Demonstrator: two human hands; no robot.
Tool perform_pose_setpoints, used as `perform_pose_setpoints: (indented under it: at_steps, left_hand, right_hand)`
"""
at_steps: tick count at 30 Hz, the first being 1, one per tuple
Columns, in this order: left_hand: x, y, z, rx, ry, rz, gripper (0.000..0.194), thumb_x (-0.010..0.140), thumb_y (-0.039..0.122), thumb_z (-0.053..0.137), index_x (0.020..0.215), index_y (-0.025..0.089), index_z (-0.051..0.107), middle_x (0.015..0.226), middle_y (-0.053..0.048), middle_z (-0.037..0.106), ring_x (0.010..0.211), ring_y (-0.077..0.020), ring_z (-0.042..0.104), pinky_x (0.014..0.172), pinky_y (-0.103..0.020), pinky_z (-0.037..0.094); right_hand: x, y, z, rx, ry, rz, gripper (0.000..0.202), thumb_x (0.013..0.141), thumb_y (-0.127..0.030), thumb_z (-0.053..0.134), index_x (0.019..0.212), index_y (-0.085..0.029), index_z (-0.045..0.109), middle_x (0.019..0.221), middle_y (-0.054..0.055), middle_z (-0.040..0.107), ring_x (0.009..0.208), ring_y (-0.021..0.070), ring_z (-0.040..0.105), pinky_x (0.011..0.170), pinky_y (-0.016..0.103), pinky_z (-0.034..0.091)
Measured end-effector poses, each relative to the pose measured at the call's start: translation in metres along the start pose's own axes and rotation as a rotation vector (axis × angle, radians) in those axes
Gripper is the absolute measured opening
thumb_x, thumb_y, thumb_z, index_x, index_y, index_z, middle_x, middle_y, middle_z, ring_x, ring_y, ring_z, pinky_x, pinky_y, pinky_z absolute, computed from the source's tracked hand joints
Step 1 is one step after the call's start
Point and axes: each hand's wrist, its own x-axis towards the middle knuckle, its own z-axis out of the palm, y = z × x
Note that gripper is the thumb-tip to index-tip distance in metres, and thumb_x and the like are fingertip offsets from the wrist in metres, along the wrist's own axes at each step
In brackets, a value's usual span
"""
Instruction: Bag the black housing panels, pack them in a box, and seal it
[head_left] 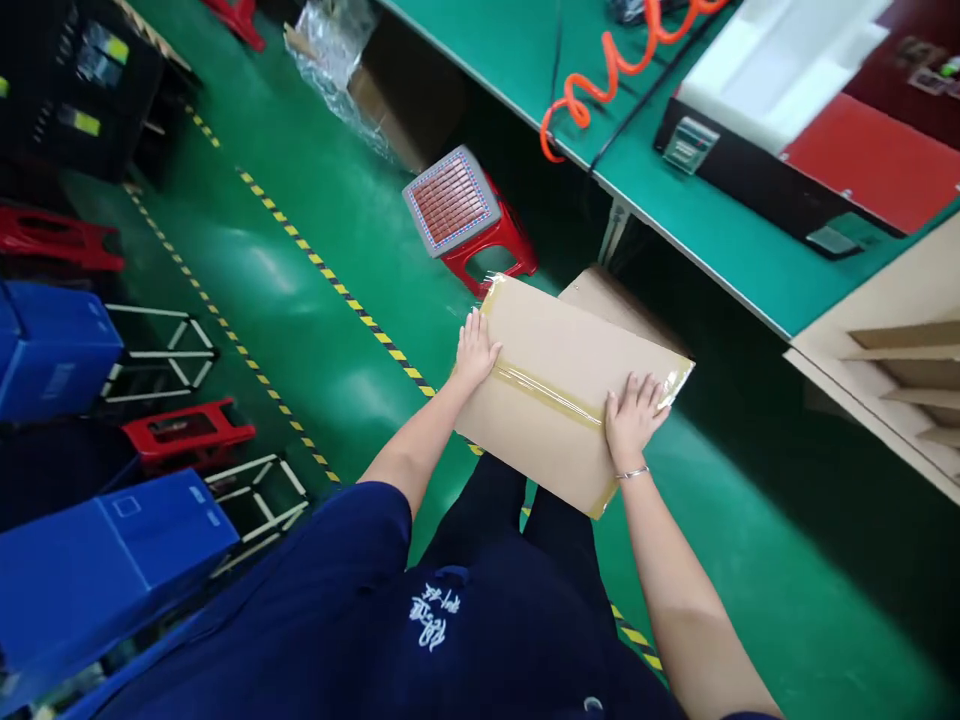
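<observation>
A cardboard box point(559, 345) closed with clear, yellowish tape is in front of my legs, its taped face up. My left hand point(474, 352) lies on its left edge, fingers stretched out and thumb apart. On the right part of the same face rests my right hand point(636, 418), palm down with fingers spread. A strip of tape point(551, 392) runs across the face between the two hands. Brown cardboard point(607, 300) shows behind the box's far right side; whether it belongs to the same box I cannot tell. The box's underside is hidden.
A red stool point(499, 245) with a patterned seat stands just beyond the box. To the right is a green workbench point(720, 260) with a coiled orange hose point(600, 85) and a red-and-black case point(847, 170). Blue bins point(172, 530) and more stools are at left.
</observation>
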Motion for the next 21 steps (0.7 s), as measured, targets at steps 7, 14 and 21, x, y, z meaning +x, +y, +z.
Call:
perform_pose_setpoints:
  at_steps: [7, 14, 21]
  left_hand:
    - [0.034, -0.008, 0.005, -0.444, -0.03, -0.341, 0.066, 0.096, 0.036, 0.047, 0.154, 0.008, 0.032, 0.16, -0.017, 0.034, 0.149, -0.0296, 0.031, 0.123, -0.042, 0.022]
    - [0.071, -0.034, -0.015, -0.843, -0.046, -0.455, 0.064, 0.103, 0.051, 0.021, 0.123, 0.011, 0.068, 0.115, -0.019, 0.073, 0.107, -0.0293, 0.071, 0.098, -0.042, 0.052]
    - [-0.078, -0.104, -0.017, -1.033, 0.568, -0.588, 0.041, 0.099, 0.041, 0.048, 0.136, 0.024, 0.053, 0.148, -0.01, 0.052, 0.138, -0.0215, 0.047, 0.116, -0.035, 0.037]
  right_hand:
    - [0.001, -0.004, -0.004, -0.077, 0.001, 0.04, 0.066, 0.095, -0.044, 0.036, 0.154, -0.014, 0.036, 0.162, 0.019, 0.023, 0.151, 0.0368, 0.014, 0.116, 0.068, 0.01]
    - [0.039, -0.069, -0.028, 0.113, 0.005, -0.164, 0.065, 0.095, -0.047, 0.031, 0.146, -0.008, 0.042, 0.151, 0.024, 0.041, 0.145, 0.0346, 0.033, 0.118, 0.061, 0.023]
    - [0.193, -0.205, 0.017, 0.254, -0.474, -0.498, 0.085, 0.083, -0.065, 0.057, 0.147, -0.012, 0.039, 0.153, 0.02, 0.039, 0.142, 0.0313, 0.038, 0.116, 0.05, 0.033]
